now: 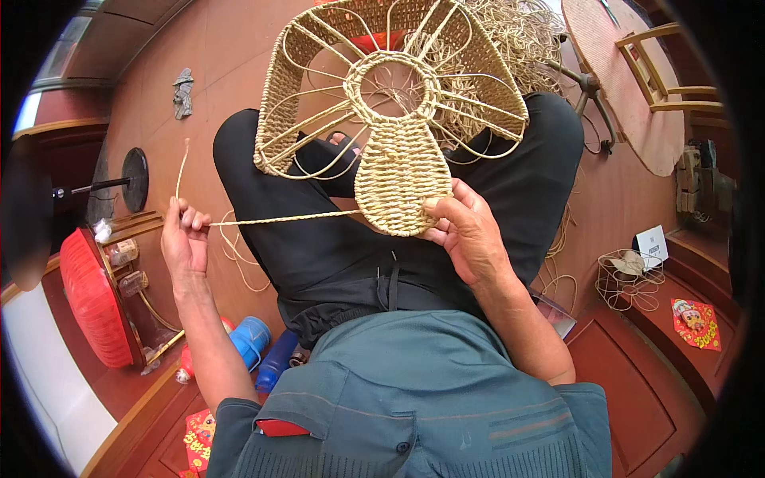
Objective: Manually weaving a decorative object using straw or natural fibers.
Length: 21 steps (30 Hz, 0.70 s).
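Observation:
A partly woven straw-coloured basket (280, 95) with a wire frame and a round centre ring rests across my legs. From the ring a rounded, tightly woven panel (396, 163) extends toward me. My right hand (464, 231) grips the panel's lower right, thumb on top and fingers partly hidden behind. Out to the left, my left hand (186, 235) is closed on a twisted cord (283, 219), which runs taut to the panel's left edge; its loose end stands up above my fingers.
Tangled cord (486, 44) lies behind the basket. Around me are a tan board (653, 139), wooden chair frame (677, 106), small wire frame (617, 279), red plastic basin (96, 303), blue containers (249, 342) and a round black base (135, 179).

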Motion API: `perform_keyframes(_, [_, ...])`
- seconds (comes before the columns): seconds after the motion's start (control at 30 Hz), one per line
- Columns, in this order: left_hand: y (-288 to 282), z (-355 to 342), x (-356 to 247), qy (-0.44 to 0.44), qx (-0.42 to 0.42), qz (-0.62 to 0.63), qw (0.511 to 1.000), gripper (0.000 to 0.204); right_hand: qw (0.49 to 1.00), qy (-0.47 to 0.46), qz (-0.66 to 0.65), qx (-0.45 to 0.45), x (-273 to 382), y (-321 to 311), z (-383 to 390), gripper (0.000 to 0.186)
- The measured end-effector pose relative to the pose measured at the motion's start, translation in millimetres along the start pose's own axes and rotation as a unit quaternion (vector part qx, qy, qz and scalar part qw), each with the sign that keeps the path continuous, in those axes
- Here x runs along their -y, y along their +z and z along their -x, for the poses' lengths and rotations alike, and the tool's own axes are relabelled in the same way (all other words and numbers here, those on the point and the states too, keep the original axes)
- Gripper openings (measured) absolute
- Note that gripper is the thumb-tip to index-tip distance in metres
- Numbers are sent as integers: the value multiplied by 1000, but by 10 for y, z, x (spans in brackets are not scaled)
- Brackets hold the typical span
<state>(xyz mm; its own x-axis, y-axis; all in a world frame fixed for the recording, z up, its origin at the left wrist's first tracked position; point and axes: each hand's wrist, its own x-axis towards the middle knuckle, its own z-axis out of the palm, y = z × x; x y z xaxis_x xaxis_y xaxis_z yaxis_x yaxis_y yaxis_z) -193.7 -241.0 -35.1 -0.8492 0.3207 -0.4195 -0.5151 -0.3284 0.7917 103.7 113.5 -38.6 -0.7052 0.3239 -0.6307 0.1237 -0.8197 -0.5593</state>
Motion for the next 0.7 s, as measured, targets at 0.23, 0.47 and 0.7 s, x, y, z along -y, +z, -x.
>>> perform_keyframes(0.23, [1536, 713, 327, 418, -39, -675, 607, 13, 1000, -2, -17, -8, -16, 24, -21, 38])
perform_keyframes(0.47, [2116, 998, 1389, 382, 218, -582, 684, 17, 1000, -16, -2, 1, -42, 20, -37, 33])
perform_keyframes(0.7, [2170, 1000, 1509, 417, 208, -624, 627, 18, 1000, -17, 3, 14, -64, -17, -83, 29])
